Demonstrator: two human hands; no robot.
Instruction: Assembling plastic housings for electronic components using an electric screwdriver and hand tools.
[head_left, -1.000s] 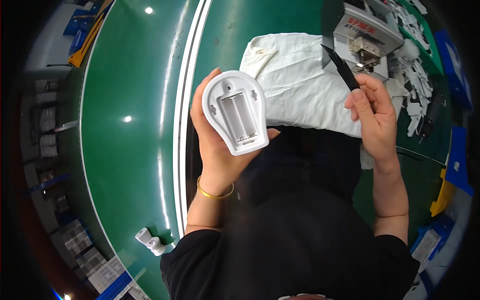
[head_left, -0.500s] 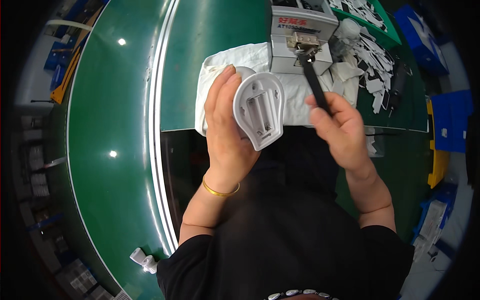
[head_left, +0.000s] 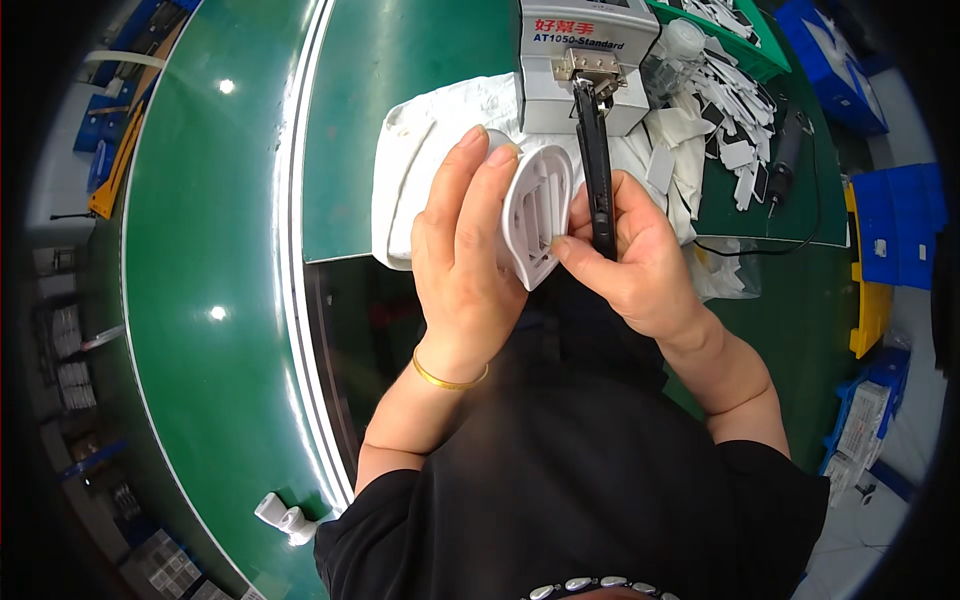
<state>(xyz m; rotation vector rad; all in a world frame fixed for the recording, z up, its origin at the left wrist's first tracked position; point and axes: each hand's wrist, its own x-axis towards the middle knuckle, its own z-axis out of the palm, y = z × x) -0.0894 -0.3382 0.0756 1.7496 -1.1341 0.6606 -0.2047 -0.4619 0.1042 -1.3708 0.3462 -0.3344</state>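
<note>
My left hand [head_left: 465, 240] is closed around a white plastic housing [head_left: 512, 180]. The housing's teardrop-shaped face, with a long recessed compartment, is turned to the right. In my right hand [head_left: 640, 260] is a long slim black tool [head_left: 596, 165], upright between the fingers; its exact kind does not show. The tool's upper end reaches in front of a metal bracket [head_left: 592, 68] on a grey bench machine [head_left: 560, 105]; whether they touch I cannot tell. My right thumb and a fingertip are right at the housing's edge, seemingly touching it.
A white cloth [head_left: 400, 150] lies under my hands on the green table. Right of the machine are a clear jar [head_left: 683, 42], loose white and black strips [head_left: 740, 120], a corded dark tool [head_left: 783, 170] and a green bin [head_left: 765, 65]. Small white parts [head_left: 290, 520] sit lower left.
My right hand has moved left with the black tool, up to the housing's edge. The tool now stands more upright. My left hand has turned the housing's face further to the right.
</note>
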